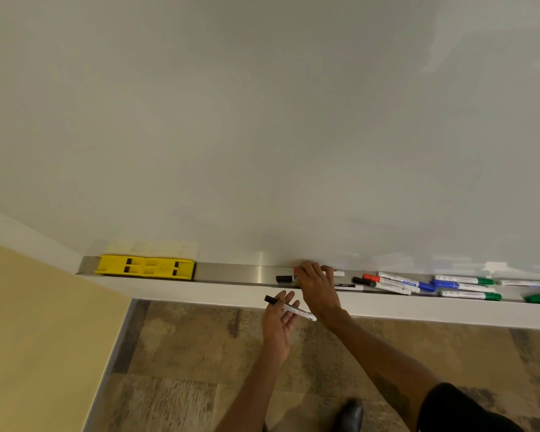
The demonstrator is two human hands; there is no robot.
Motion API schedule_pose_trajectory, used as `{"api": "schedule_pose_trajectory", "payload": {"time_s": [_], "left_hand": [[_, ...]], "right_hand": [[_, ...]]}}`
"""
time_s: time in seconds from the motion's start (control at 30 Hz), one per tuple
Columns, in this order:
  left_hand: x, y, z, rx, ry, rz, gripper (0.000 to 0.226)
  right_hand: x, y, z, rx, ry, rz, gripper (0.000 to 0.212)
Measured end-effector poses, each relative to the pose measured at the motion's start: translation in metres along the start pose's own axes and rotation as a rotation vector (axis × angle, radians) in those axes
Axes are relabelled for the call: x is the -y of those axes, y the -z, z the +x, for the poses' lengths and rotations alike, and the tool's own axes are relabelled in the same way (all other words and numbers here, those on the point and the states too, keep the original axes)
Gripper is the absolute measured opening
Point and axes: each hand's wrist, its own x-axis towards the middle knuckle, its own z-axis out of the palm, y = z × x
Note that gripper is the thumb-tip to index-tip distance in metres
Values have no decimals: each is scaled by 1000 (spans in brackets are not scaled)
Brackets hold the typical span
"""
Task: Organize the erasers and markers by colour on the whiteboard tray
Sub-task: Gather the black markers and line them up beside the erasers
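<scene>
Two yellow erasers (145,268) sit side by side at the left end of the metal tray (237,274). My left hand (278,322) is below the tray, palm up, with a black-capped marker (289,308) lying across its fingers. My right hand (317,283) reaches into the tray and covers a red-capped marker (296,270) and a black-capped marker (284,278); whether it grips either I cannot tell. To the right lie black, red, blue (424,286) and green (468,280) markers, mixed together.
The whiteboard (262,120) fills the upper view. A white ledge (200,291) runs under the tray. A yellow wall (28,338) stands at left, patterned carpet below, and a black shoe (351,414) near the bottom edge.
</scene>
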Motion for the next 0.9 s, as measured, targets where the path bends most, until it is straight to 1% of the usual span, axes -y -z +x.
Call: {"api": "schedule_pose_trajectory", "payload": {"time_s": [0.07, 0.17, 0.3, 0.43, 0.5, 0.6, 0.67, 0.77, 0.8, 0.9], "left_hand": [[-3, -1, -1, 10, -9, -24, 38], [-8, -8, -4, 18, -22, -56, 36], [-11, -19, -10, 42, 14, -134, 36], [-3, -28, -15, 90, 28, -144, 28], [3, -33, -16, 92, 15, -110, 32], [12, -35, -12, 44, -7, -109, 39], [19, -39, -12, 38, -1, -104, 38], [26, -41, -16, 66, 39, -76, 30], [28, -42, -17, 68, 54, -83, 30], [35, -40, -18, 68, 84, -113, 30]], "right_hand": [[7, 7, -1, -3, 57, 46, 29], [15, 15, -8, 8, 120, 121, 32], [17, 18, -23, 41, 138, 188, 37], [8, 26, -36, 65, 131, 200, 43], [1, 31, -40, 63, 134, 195, 42], [-13, 38, -43, 57, 135, 161, 36], [-36, 40, -50, 9, 26, 101, 32], [-73, 47, -59, -38, -218, 27, 36], [-85, 49, -63, -36, -270, 9, 36], [-112, 55, -73, 15, -319, -33, 37]]}}
